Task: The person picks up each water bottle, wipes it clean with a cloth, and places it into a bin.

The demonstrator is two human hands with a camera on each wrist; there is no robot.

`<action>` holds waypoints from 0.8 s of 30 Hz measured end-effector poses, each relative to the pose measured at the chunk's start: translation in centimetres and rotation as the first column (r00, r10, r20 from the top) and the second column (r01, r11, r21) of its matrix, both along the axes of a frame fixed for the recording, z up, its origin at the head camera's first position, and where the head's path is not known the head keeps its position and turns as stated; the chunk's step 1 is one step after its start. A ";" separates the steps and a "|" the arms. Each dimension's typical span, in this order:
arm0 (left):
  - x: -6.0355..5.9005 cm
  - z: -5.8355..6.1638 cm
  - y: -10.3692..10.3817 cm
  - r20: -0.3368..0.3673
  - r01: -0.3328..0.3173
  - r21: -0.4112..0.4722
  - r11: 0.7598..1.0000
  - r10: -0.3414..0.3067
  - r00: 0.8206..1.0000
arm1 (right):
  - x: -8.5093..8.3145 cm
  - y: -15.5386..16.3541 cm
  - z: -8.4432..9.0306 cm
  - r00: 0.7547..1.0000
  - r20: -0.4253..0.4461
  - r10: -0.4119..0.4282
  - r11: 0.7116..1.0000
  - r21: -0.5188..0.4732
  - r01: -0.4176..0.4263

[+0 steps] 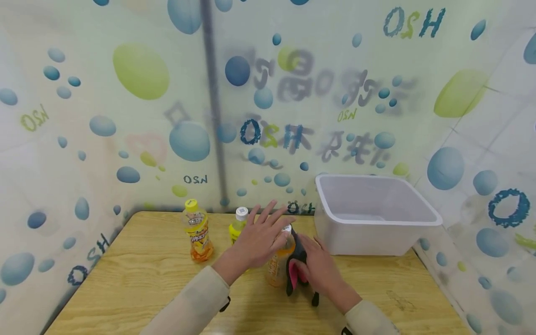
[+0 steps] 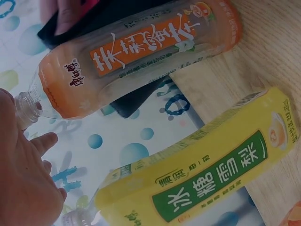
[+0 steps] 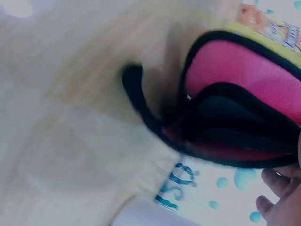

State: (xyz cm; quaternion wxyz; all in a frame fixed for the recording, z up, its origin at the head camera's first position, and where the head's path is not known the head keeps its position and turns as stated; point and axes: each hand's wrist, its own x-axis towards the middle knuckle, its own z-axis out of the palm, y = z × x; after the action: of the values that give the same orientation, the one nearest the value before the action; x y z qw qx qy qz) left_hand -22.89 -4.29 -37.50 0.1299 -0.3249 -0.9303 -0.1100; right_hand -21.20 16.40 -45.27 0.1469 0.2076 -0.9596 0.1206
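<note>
Resting on the cap of the orange bottle (image 1: pixel 279 258), the left hand (image 1: pixel 259 237) was seen with its fingers (image 1: pixel 272 215) spread wide and straight, probably so that the bottle was kept upright from above. The bottle was standing on the bench (image 1: pixel 138 284), near the middle. A black and pink cloth (image 1: pixel 296 265) was pressed against the bottle's side by the right hand (image 1: pixel 320 267), whose fingers were curled round the cloth, apparently for wiping. Just behind, a yellow bottle (image 1: pixel 237 228) was placed, and a third bottle (image 1: pixel 197 231) was standing apart to the left. A white tub (image 1: pixel 377 232) was set at the right of the bench, near the wall.
</note>
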 end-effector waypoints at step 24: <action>-0.1 0.1 0.1 0.025 -0.031 -0.007 0.999 0.031 0.999 | 0.3 -1.2 4.4 0.990 -0.140 0.028 0.995 0.094 -0.014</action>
State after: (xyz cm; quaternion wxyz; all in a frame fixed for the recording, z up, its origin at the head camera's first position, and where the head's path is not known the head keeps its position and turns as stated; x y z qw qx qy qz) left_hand -22.95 -4.17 -37.39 0.1187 -0.3094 -0.9372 -0.1091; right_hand -20.95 15.22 -40.84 0.2034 0.2323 -0.9491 0.0625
